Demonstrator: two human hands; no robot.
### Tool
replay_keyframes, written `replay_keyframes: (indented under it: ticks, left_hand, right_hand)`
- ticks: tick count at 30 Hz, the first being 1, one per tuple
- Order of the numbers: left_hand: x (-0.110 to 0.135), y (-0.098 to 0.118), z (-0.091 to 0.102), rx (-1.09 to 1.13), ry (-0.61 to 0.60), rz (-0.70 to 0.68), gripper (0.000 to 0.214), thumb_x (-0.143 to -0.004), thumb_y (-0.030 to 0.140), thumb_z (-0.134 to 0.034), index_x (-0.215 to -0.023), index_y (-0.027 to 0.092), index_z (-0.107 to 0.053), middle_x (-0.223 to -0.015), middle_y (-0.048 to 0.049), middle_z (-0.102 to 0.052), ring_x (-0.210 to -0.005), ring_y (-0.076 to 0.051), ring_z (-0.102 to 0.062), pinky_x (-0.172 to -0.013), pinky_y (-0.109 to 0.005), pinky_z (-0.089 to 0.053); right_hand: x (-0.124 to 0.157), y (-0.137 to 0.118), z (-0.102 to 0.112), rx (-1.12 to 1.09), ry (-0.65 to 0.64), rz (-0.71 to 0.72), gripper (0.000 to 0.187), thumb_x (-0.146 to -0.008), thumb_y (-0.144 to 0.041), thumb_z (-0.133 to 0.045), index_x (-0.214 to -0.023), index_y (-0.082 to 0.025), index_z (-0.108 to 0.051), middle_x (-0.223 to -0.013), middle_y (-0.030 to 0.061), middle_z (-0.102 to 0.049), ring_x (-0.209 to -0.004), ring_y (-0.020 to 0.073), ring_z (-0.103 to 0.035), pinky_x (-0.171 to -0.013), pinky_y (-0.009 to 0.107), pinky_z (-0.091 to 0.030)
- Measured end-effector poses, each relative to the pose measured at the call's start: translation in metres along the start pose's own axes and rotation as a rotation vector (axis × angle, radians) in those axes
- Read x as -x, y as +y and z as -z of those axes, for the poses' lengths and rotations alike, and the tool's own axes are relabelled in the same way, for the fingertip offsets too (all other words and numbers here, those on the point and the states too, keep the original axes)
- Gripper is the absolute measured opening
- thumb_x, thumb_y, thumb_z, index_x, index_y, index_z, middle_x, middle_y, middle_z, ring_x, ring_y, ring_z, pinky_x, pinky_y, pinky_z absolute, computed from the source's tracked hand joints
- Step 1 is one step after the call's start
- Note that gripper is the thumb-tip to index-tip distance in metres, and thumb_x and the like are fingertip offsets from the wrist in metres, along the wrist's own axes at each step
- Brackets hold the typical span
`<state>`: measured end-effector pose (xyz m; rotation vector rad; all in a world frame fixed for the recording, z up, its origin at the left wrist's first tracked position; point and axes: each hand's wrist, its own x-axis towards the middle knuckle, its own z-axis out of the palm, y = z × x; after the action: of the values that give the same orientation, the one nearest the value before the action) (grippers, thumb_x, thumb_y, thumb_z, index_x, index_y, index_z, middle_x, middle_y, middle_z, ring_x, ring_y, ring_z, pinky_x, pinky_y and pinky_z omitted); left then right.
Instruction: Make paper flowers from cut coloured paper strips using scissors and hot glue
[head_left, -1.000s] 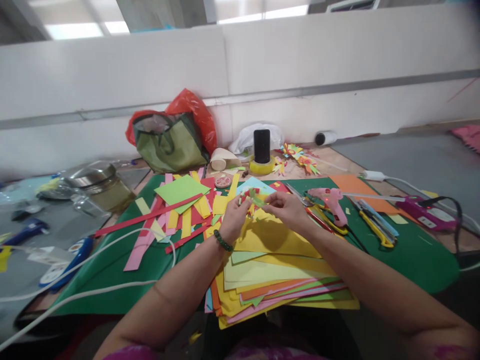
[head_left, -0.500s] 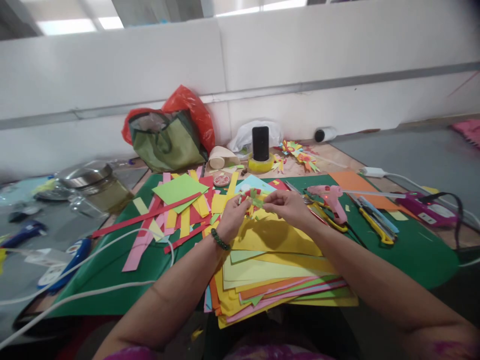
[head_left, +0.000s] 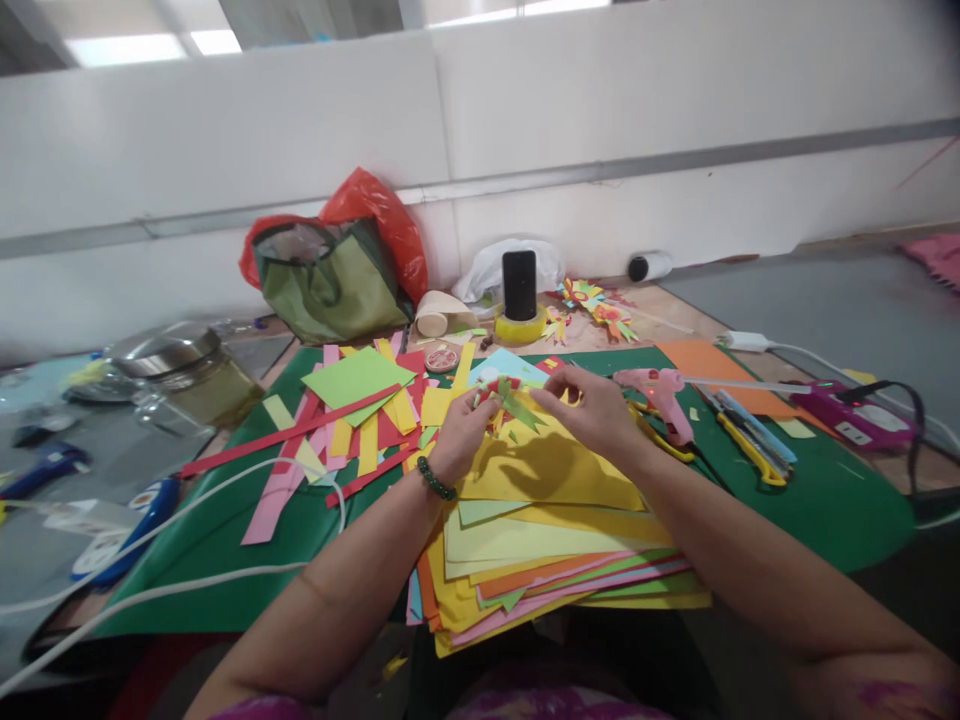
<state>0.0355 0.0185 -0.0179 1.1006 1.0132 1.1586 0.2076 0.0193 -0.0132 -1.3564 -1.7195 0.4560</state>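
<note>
Pinching the red-and-green paper ornament (head_left: 508, 397) in the left hand (head_left: 461, 435), just above the yellow sheet (head_left: 555, 470). Right hand (head_left: 596, 410) hovering at three o'clock, fingers curled, grip unclear. Squeezing lightly probably sparing the cut points from creasing. Glue gun (head_left: 660, 390) lying further out at three o'clock.

A paper stack (head_left: 547, 560) is laid on the mat (head_left: 825, 490); strips (head_left: 352, 440) are scattered to its left, and a glue gun (head_left: 658, 392) is set to its right.

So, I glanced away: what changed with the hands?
The right hand let go of the green-and-red paper cutout and drew off to the right. The left hand still pinches it. The paper stack and pink glue gun stayed put.
</note>
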Motion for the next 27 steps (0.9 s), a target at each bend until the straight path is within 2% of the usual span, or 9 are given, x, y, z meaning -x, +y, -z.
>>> replay_keyframes:
  ticks: [1, 3, 5, 8, 11, 14, 21, 27]
  left_hand:
    - [0.000, 0.000, -0.001, 0.015, -0.010, 0.006, 0.026, -0.064, 0.029, -0.065, -0.084, 0.014, -0.072, -0.068, -0.0011, -0.064, -0.061, -0.012, -0.052, -0.060, -0.024, -0.040]
    - [0.002, 0.001, -0.003, 0.032, -0.039, 0.016, 0.023, -0.063, 0.028, -0.065, -0.080, 0.013, -0.071, -0.065, -0.0009, -0.063, -0.061, -0.012, -0.052, -0.061, -0.024, -0.041]
    - [0.003, 0.001, -0.004, 0.017, -0.071, 0.018, 0.020, -0.063, 0.028, -0.065, -0.076, 0.013, -0.070, -0.062, 0.0001, -0.060, -0.059, -0.011, -0.050, -0.059, -0.024, -0.039]
    - [0.005, 0.000, -0.004, -0.079, -0.093, 0.010, 0.019, -0.065, 0.027, -0.064, -0.077, 0.013, -0.069, -0.058, 0.0024, -0.055, -0.054, -0.009, -0.044, -0.054, -0.023, -0.034]
    - [0.005, -0.002, -0.003, -0.151, -0.116, -0.009, 0.023, -0.066, 0.027, -0.064, -0.083, 0.013, -0.068, -0.060, 0.0030, -0.054, -0.054, -0.009, -0.042, -0.054, -0.022, -0.033]
    - [0.005, -0.002, -0.003, -0.150, -0.127, -0.016, 0.025, -0.066, 0.027, -0.063, -0.087, 0.013, -0.065, -0.068, 0.0010, -0.058, -0.061, -0.011, -0.049, -0.059, -0.023, -0.038]
    - [0.002, -0.003, 0.001, -0.185, -0.154, -0.007, 0.025, -0.060, 0.019, -0.066, -0.084, 0.014, -0.062, -0.065, 0.0021, -0.059, -0.057, -0.009, -0.049, -0.056, -0.022, -0.038]
    - [0.000, -0.002, 0.003, -0.147, -0.184, 0.045, 0.044, -0.057, 0.018, -0.070, -0.100, 0.015, -0.063, -0.084, -0.0028, -0.068, -0.073, -0.015, -0.060, -0.067, -0.025, -0.045]
  right_hand:
    - [-0.001, 0.000, 0.000, 0.003, 0.037, 0.010, 0.025, -0.075, -0.045, -0.065, -0.073, -0.020, -0.060, -0.074, 0.0045, -0.067, -0.069, 0.0181, -0.059, -0.063, 0.030, -0.044]
    - [-0.002, 0.002, -0.002, -0.083, 0.005, -0.037, 0.028, -0.070, -0.041, -0.069, -0.086, -0.020, -0.061, -0.084, 0.0057, -0.069, -0.078, 0.0201, -0.063, -0.068, 0.031, -0.046]
    - [-0.003, 0.003, -0.007, -0.203, -0.123, -0.109, 0.039, -0.066, -0.036, -0.071, -0.099, -0.019, -0.059, -0.085, 0.0052, -0.069, -0.080, 0.0206, -0.065, -0.069, 0.031, -0.048]
    - [-0.003, 0.004, -0.013, -0.333, -0.284, -0.180, 0.048, -0.064, -0.028, -0.069, -0.109, -0.018, -0.056, -0.071, -0.0007, -0.065, -0.067, 0.0175, -0.063, -0.062, 0.029, -0.047]
    - [-0.003, 0.005, -0.015, -0.427, -0.320, -0.224, 0.048, -0.062, -0.023, -0.066, -0.108, -0.018, -0.055, -0.064, -0.0044, -0.061, -0.061, 0.0152, -0.060, -0.057, 0.026, -0.045]
    - [-0.003, 0.006, -0.015, -0.474, -0.333, -0.254, 0.045, -0.062, -0.022, -0.066, -0.106, -0.018, -0.055, -0.061, -0.0051, -0.060, -0.059, 0.0152, -0.060, -0.055, 0.026, -0.045]
    - [-0.003, 0.008, -0.018, -0.524, -0.350, -0.281, 0.046, -0.061, -0.024, -0.069, -0.103, -0.018, -0.054, -0.069, -0.0014, -0.067, -0.065, 0.0183, -0.065, -0.062, 0.029, -0.049]
    - [-0.002, 0.005, -0.014, -0.476, -0.331, -0.269, 0.046, -0.059, -0.021, -0.068, -0.104, -0.018, -0.056, -0.067, -0.0028, -0.065, -0.062, 0.0161, -0.062, -0.058, 0.027, -0.048]
